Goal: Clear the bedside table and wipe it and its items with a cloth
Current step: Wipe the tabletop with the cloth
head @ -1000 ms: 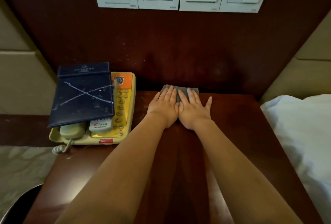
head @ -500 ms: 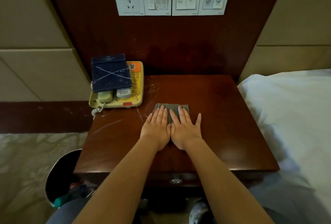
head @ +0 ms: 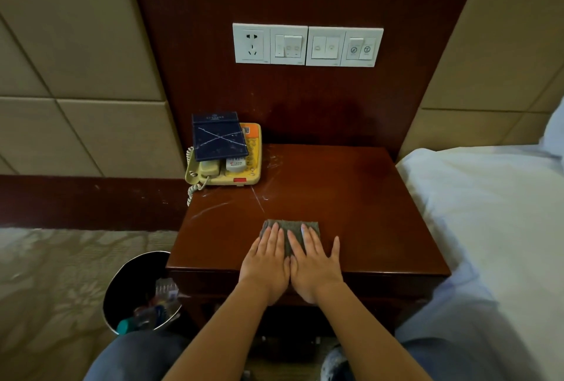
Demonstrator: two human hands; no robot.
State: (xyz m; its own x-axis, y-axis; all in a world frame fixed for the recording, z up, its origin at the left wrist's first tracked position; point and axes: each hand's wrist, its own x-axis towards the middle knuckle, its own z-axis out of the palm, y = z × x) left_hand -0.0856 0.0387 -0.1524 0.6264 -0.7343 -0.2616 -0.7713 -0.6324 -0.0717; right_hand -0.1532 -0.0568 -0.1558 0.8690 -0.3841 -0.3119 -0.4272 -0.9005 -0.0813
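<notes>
Two flat hands press the gray cloth point(head: 290, 228) near the 6 o'clock edge of the table point(head: 366, 197). Your left hand point(head: 265, 261) and right hand point(head: 316, 264) lie side by side, with the fingers straight and close together. White streaks toward 10 o'clock mean wiping looks partly done. There the phone point(head: 247, 170), with the blue folder point(head: 218, 139) on top, is not cleared yet. At 8 o'clock, the floor bin point(head: 120, 283) holds blurry trash.

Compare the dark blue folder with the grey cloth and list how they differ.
The folder is dark blue with white crossed streaks; the cloth is plain grey. The folder rests on the telephone at the far left corner of the table; the cloth lies near its front edge. No hand touches the folder; the left hand and right hand press the cloth. Both are roughly rectangular.
</notes>
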